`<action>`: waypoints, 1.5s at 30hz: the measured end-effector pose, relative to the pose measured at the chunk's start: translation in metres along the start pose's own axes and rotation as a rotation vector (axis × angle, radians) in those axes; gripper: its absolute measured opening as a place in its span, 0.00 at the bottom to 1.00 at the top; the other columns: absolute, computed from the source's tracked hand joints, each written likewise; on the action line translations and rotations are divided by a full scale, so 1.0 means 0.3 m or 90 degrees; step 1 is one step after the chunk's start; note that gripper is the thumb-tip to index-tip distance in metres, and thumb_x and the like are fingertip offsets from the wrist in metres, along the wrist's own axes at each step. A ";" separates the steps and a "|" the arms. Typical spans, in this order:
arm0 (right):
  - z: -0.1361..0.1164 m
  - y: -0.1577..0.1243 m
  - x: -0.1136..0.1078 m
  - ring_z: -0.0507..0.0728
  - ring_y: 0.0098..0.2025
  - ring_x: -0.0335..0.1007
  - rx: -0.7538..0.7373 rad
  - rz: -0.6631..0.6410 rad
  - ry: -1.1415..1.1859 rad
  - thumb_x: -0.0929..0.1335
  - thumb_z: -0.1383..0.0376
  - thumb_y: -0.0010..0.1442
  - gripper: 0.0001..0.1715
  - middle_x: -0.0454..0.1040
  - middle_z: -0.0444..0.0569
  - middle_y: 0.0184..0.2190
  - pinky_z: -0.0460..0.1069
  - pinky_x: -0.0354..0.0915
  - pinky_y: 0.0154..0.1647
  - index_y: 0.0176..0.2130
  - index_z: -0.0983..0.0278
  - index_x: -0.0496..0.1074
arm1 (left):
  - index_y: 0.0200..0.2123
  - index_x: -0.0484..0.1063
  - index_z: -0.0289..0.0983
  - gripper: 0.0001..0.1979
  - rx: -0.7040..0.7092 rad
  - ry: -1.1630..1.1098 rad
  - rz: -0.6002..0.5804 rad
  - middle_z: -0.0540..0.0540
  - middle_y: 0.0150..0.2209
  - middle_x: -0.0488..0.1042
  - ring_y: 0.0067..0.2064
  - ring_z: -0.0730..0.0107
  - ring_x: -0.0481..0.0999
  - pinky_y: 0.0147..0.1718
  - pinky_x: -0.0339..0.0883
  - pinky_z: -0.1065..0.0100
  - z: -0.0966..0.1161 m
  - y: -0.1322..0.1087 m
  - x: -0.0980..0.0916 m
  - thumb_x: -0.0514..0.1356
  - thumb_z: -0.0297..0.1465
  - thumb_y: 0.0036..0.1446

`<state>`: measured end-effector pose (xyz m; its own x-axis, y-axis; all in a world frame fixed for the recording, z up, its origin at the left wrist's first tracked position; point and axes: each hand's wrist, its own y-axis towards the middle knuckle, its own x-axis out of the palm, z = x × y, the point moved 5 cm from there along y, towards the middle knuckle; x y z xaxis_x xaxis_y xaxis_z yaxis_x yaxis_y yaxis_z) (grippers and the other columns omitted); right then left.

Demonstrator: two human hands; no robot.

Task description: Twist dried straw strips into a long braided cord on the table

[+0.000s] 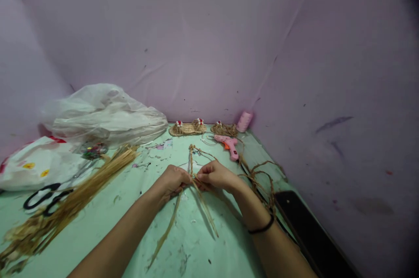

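Near the middle of the green table, my left hand pinches straw-coloured fibre strands at the lower end of a braid. Close beside it, my right hand is closed on strands of the same braid, with a dark band round the wrist. The braid runs up from the fingers and lies on the table, a thin length of it curving to the right. Loose fibre strands hang down toward me below the hands. Fingers hide the point where the strands cross.
Left lie a bundle of dry fibres, black-handled scissors and a white plastic bag. Woven pieces with red-and-white beads, a pink glue gun and a pink thread spool stand behind. A black phone-like slab lies right, near coiled braid.
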<state>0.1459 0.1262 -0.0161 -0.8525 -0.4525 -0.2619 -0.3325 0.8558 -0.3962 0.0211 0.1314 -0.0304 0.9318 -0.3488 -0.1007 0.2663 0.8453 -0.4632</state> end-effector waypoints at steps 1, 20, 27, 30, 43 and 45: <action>0.004 0.001 0.002 0.45 0.15 0.56 0.003 -0.008 0.011 0.62 0.69 0.47 0.09 0.64 0.41 0.12 0.41 0.53 0.17 0.19 0.69 0.68 | 0.13 0.62 0.34 0.04 0.003 -0.001 -0.005 0.56 0.08 0.52 0.10 0.83 0.46 0.10 0.35 0.75 -0.001 0.000 0.001 0.54 0.27 0.33; 0.046 0.038 0.007 0.46 0.19 0.59 -0.066 0.014 -0.163 0.62 0.63 0.49 0.12 0.67 0.43 0.16 0.41 0.54 0.20 0.23 0.69 0.71 | 0.13 0.61 0.34 0.06 0.004 -0.001 -0.007 0.57 0.09 0.52 0.11 0.85 0.46 0.10 0.36 0.76 0.004 -0.003 0.008 0.56 0.30 0.32; -0.038 -0.002 0.002 0.51 0.24 0.62 -0.143 0.153 -0.492 0.62 0.65 0.48 0.13 0.72 0.48 0.21 0.44 0.49 0.22 0.25 0.66 0.74 | 0.13 0.61 0.34 0.07 0.020 0.002 -0.031 0.56 0.09 0.53 0.11 0.84 0.47 0.10 0.36 0.76 -0.007 0.005 0.008 0.56 0.30 0.34; -0.069 -0.024 0.007 0.53 0.27 0.65 -0.128 0.189 -0.573 0.62 0.62 0.48 0.13 0.74 0.50 0.24 0.45 0.49 0.23 0.27 0.64 0.75 | 0.12 0.59 0.35 0.09 0.007 0.028 -0.037 0.57 0.07 0.51 0.10 0.84 0.45 0.10 0.35 0.76 -0.012 0.004 0.005 0.56 0.32 0.35; -0.086 -0.046 0.025 0.52 0.23 0.63 -0.031 0.158 -0.538 0.62 0.68 0.43 0.11 0.71 0.51 0.20 0.45 0.48 0.21 0.23 0.67 0.73 | 0.09 0.62 0.33 0.05 0.052 0.042 0.034 0.56 0.06 0.52 0.12 0.84 0.46 0.14 0.36 0.75 0.013 0.008 0.025 0.54 0.24 0.31; -0.070 -0.039 0.025 0.50 0.21 0.59 -0.027 0.094 -0.449 0.61 0.70 0.43 0.11 0.67 0.47 0.16 0.44 0.48 0.20 0.21 0.68 0.72 | 0.10 0.63 0.33 0.05 0.039 0.028 0.030 0.56 0.06 0.52 0.12 0.84 0.46 0.13 0.36 0.75 0.011 0.006 0.024 0.54 0.24 0.31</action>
<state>0.1351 0.1181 0.0052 -0.4309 -0.3727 -0.8218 -0.2613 0.9232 -0.2817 0.0291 0.1319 -0.0291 0.9325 -0.3236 -0.1606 0.2376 0.8842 -0.4023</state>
